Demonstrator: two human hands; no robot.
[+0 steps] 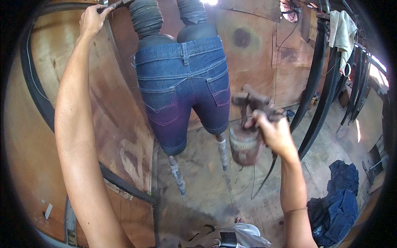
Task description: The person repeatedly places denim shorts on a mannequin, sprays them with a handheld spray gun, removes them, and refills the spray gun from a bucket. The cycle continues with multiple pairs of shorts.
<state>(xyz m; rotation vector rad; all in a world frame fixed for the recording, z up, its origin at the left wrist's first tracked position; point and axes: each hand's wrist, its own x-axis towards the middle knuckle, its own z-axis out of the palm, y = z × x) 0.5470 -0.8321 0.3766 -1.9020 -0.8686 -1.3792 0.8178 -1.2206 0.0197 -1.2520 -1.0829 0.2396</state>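
Observation:
A pair of blue denim shorts (182, 91), stretched over a dark leg form (157, 40), hangs in front of me with its back pockets showing. Purple patches tint the lower seat and thighs. My right hand (273, 132) is wrapped round a spray gun (256, 103) with a stained cup (245, 144) beneath it, just right of the shorts and apart from them. Motion blurs the gun, and whether its trigger is pressed cannot be made out. Up at the far left, my left hand (92, 20) grips a dark bar (118, 5) near the top of the form.
Wrapped rods (177, 175) stick out below the shorts. Black padded hoses (316, 82) hang at the right, near a pale cloth (342, 33). Dark blue denim (337, 202) lies heaped at lower right. Stained wooden panels (248, 53) stand behind, and a thin hose (266, 177) trails from the gun.

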